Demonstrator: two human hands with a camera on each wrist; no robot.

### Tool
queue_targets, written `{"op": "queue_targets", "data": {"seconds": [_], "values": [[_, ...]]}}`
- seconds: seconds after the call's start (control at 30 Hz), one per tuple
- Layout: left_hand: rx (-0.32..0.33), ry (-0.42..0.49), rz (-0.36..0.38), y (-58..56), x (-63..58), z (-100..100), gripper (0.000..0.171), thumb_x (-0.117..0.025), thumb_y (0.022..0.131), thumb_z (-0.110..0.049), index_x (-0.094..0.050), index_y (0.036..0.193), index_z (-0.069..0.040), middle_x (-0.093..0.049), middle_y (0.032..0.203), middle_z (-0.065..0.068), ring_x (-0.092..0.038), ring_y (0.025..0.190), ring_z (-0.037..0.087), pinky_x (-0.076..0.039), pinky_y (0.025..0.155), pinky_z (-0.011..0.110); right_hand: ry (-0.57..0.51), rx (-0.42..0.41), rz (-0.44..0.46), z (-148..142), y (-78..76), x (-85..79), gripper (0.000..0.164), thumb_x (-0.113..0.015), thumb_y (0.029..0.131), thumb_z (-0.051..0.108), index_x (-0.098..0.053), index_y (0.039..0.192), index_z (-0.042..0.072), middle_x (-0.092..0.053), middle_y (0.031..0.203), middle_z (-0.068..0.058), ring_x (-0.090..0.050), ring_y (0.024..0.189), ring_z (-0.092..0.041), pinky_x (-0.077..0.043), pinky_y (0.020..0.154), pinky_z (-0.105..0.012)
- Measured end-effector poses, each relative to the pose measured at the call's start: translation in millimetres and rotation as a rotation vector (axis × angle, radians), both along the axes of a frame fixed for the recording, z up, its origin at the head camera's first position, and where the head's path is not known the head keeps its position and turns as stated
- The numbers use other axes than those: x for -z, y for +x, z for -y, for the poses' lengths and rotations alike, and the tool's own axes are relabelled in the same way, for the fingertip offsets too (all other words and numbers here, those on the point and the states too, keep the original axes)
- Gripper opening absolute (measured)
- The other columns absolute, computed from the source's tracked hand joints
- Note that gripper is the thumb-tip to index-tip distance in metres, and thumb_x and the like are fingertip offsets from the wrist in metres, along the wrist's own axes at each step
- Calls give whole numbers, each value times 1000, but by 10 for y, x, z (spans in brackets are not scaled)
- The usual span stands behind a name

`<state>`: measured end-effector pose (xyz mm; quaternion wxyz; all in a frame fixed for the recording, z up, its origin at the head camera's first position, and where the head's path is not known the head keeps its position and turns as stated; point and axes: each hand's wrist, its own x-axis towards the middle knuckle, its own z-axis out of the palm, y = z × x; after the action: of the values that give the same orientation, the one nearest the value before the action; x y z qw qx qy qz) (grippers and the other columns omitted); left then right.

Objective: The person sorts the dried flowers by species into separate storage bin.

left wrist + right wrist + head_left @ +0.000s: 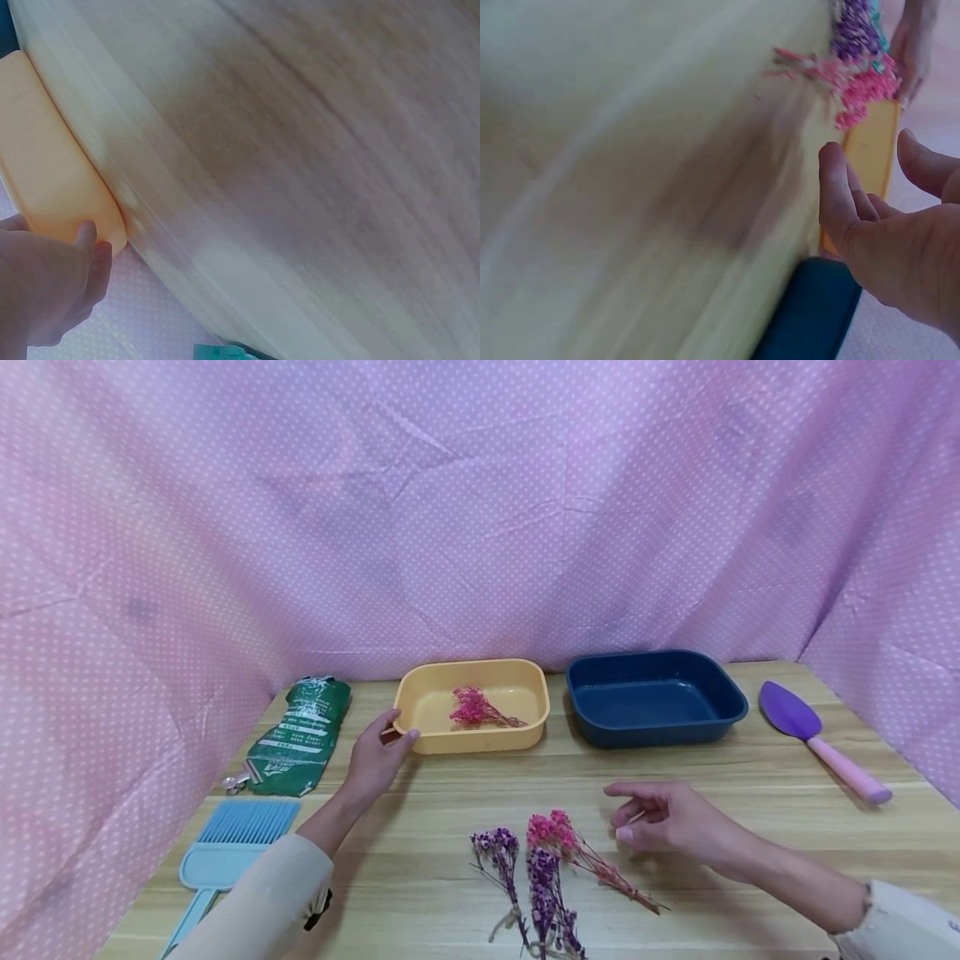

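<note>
My left hand (375,762) holds the left front corner of a yellow rectangular tray (480,742), thumb at the front and fingers along the side. Inside the tray lies a small bunch of pink dried flowers (472,706). Bare of any object, my right hand (675,822) hovers above the table with loosely bent fingers. Just left of it, another pink dried bunch (592,860) lies on the wood. Two purple dried bunches, one at the left (501,860) and one in the middle (546,885), are tied with string near the front edge.
To the right of the yellow tray stands a dark blue tray (660,735). A purple spatula with a pink handle (847,768) lies at the far right. On the left are a green packet (300,735) with a metal clip (242,777) and a light blue brush (221,864). Dotted pink cloth (480,527) hangs behind.
</note>
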<state>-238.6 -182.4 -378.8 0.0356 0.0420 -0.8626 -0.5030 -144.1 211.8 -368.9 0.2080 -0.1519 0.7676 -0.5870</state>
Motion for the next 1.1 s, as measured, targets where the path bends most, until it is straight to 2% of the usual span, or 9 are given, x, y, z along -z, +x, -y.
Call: {"op": "queue_targets", "data": {"seconds": [0.13, 0.33, 0.47, 0.63, 0.8, 0.9, 1.0, 1.1], "values": [[0, -5, -3, 0, -1, -3, 60, -61, 96, -21, -35, 147, -3, -40, 147, 18, -48, 126, 34, -49, 97, 37, -7, -39, 23, 27, 55, 94, 66, -70, 86, 6, -37, 138, -15, -64, 104, -22, -65, 89, -28, -60, 72, -36], [-1, 1, -1, -3, 4, -3, 61, -61, 96, -21, -35, 147, -3, -40, 147, 18, -48, 127, 34, -49, 97, 38, 31, -94, 12, 118, 104, 161, 64, -71, 85, 7, -40, 137, -14, -64, 100, -16, -62, 84, -23, -57, 70, -27], [-4, 0, 5, -3, -4, -3, 61, -61, 96, -21, -35, 147, -4, -40, 147, 17, -47, 127, 33, -49, 97, 37, 66, -99, 4, 189, 138, 173, 63, -73, 83, 4, -43, 136, -13, -63, 95, -13, -60, 81, -22, -54, 65, -24], [-4, -7, 12, -2, -2, -1, 61, -61, 96, -22, -34, 148, -5, -39, 147, 17, -47, 127, 33, -49, 97, 37, 163, -106, -71, 265, 171, 187, 65, -77, 78, 4, -47, 133, -11, -60, 89, -8, -56, 74, -16, -51, 61, -22], [-7, -9, 15, 0, 3, 1, 61, -61, 96, -22, -34, 148, -5, -39, 147, 17, -47, 127, 33, -49, 97, 37, 288, -131, -187, 313, 192, 208, 50, -74, 79, -2, -57, 126, -3, -58, 80, 0, -52, 67, -8, -48, 57, -21], [-8, -4, 15, -1, 4, 1, 61, -61, 96, -22, -34, 148, -5, -39, 148, 16, -47, 127, 32, -49, 97, 37, 315, -135, -248, 322, 198, 216, 44, -70, 79, -7, -62, 122, 0, -57, 76, 4, -51, 65, -5, -48, 56, -21], [-9, 2, 19, -2, 2, -2, 61, -61, 96, -22, -34, 148, -5, -39, 148, 16, -47, 128, 32, -49, 97, 37, 312, -130, -251, 320, 195, 209, 42, -68, 79, -8, -64, 120, 3, -58, 76, 5, -51, 65, -5, -48, 57, -21], [-11, 3, 22, -6, -2, -6, 61, -61, 96, -21, -34, 148, -6, -39, 148, 16, -46, 128, 32, -49, 97, 37, 278, -115, -213, 308, 191, 186, 42, -66, 79, -10, -65, 120, 1, -60, 78, 2, -52, 66, -6, -47, 57, -20]]}}
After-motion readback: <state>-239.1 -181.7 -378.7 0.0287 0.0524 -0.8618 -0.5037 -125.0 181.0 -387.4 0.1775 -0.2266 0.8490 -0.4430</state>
